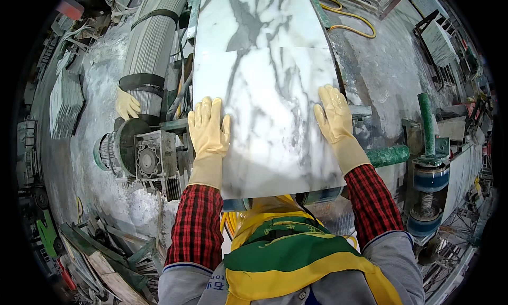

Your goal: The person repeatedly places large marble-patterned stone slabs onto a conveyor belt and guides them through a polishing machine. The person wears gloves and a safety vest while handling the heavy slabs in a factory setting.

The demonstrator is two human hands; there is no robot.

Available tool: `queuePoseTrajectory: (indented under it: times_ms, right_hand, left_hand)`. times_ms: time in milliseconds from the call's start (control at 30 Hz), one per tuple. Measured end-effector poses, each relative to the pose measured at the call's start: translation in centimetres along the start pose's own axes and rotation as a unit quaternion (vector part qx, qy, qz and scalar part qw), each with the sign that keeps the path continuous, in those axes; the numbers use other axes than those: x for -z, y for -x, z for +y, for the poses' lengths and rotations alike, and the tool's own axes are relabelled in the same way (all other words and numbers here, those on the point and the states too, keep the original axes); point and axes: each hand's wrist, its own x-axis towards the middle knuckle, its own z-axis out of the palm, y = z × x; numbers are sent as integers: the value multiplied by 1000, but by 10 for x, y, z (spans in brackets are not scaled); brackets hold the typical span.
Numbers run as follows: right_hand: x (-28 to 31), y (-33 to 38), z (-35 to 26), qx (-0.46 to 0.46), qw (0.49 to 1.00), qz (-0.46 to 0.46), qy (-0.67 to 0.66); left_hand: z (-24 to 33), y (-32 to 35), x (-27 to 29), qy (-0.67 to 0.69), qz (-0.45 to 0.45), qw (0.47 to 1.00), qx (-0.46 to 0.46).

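Both of my hands wear cream rubber gloves. My left hand (208, 128) lies flat on the left edge of a polished white marble slab (270, 141) with grey veins, fingers stretched away from me. On the slab's right edge rests my right hand (333, 114), also flat, its fingers slightly spread. Neither hand grips anything. A second veined slab (259, 19) lies directly beyond the first, with a thin seam between them. The near slab's front edge is close to my waist, above blue rollers (323, 195).
Left of the slabs stand a motor with gearbox (145, 157) and a strapped grey ribbed roll (153, 40); a spare glove (127, 104) hangs there. At right are a green bar (389, 156) and a roller stand (427, 178). A yellow hose (354, 29) curls on the floor.
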Motion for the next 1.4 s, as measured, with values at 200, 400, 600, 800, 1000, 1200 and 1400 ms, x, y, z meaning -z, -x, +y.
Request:
queuePoseTrajectory:
  times_ms: [200,400,600,800,1000,1200,1400]
  right_hand:
    - [-7,-5,6,1,1000,13,-3]
    - [-8,-4,8,-1,1000,12,-2]
    - [-9,0,7,-13,1000,4,11]
    - [-6,3,6,-24,1000,-1,4]
    - [-1,3,-3,-56,998,-36,8]
    - [-1,8,2,-29,1000,-4,-7]
    - [1,12,0,-25,1000,5,-13]
  left_hand:
    - [-2,2,-4,-6,10,1000,-11]
    - [-2,6,-3,1,12,1000,-12]
    - [-2,7,-2,5,8,1000,-10]
    - [0,9,0,6,-4,1000,-3]
    - [0,11,10,20,-15,1000,-9]
    - [4,17,6,22,-2,1000,-9]
    - [2,19,10,11,-8,1000,-8]
